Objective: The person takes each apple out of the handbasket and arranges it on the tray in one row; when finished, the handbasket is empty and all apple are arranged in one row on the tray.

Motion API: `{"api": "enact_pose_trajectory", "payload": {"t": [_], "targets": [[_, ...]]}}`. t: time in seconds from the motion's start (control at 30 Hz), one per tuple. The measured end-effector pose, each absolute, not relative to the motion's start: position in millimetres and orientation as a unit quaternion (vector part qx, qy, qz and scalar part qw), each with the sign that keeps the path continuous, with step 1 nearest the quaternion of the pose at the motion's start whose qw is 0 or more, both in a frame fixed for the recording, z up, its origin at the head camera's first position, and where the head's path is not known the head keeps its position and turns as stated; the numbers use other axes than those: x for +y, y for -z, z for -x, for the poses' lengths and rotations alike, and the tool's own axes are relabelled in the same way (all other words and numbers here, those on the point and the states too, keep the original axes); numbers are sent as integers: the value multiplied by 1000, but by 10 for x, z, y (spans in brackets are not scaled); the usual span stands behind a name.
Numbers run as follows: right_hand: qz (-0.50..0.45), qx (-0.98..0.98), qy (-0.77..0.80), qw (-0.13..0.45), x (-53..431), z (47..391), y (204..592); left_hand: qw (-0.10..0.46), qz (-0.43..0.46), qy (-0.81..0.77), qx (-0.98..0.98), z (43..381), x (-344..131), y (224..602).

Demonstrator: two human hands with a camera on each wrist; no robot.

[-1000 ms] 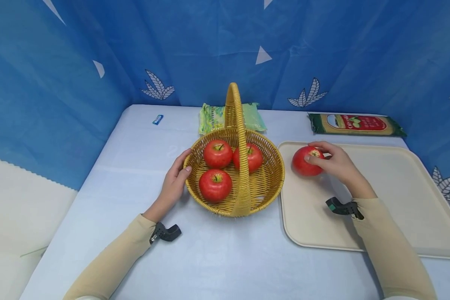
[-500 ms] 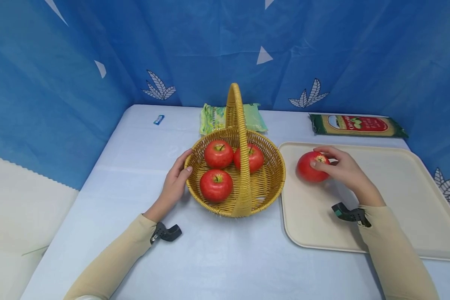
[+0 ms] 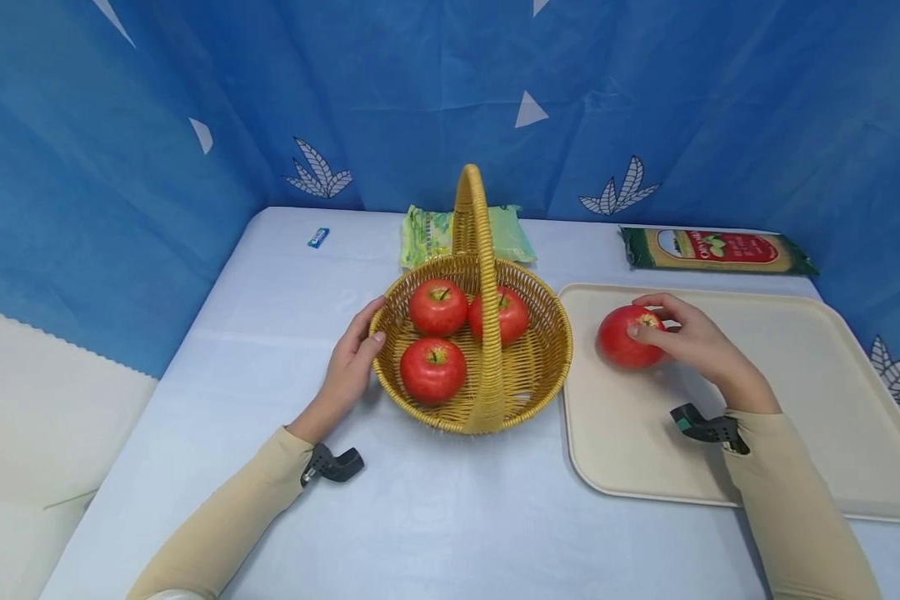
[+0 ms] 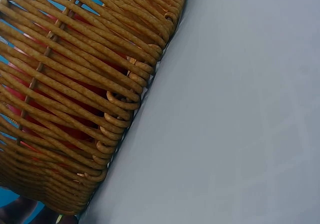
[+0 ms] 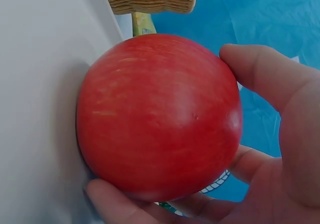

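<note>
A round yellow wicker basket (image 3: 528, 362) with a tall arched handle stands mid-table. Inside lie three red apples (image 3: 433, 371), one partly behind the handle. My left hand (image 3: 347, 367) holds the basket's left side, thumb at the rim and fingers along the outside; in the left wrist view the woven wall (image 4: 75, 79) hides most of that hand. To the right, my right hand (image 3: 693, 340) grips another red apple (image 3: 621, 337) between thumb and fingers, over the left part of a beige tray (image 3: 645, 450). In the right wrist view this apple (image 5: 160, 114) sits at the tray surface; contact is unclear.
Behind the basket lies a green-yellow packet (image 3: 510, 235). A long green and gold package (image 3: 716, 250) lies beyond the tray. One small blue wrapped item (image 3: 318, 237) is at the back left. A blue curtain (image 3: 420, 100) rises behind the table.
My right hand and its apple have shifted slightly right and toward me over the tray. The left hand and basket have kept their place.
</note>
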State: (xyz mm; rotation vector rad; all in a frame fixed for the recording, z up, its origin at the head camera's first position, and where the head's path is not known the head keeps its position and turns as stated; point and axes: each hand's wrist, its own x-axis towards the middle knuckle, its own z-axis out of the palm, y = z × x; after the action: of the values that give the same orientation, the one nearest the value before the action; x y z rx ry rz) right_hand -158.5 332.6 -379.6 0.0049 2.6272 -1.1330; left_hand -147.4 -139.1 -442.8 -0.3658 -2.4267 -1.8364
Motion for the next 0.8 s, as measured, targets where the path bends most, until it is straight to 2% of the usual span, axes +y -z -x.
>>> {"api": "enact_pose_trajectory", "payload": {"t": [0.8], "targets": [[16, 906, 389, 165, 3355, 1571, 3788, 37, 120, 608, -784, 1486, -1394, 4429]]}}
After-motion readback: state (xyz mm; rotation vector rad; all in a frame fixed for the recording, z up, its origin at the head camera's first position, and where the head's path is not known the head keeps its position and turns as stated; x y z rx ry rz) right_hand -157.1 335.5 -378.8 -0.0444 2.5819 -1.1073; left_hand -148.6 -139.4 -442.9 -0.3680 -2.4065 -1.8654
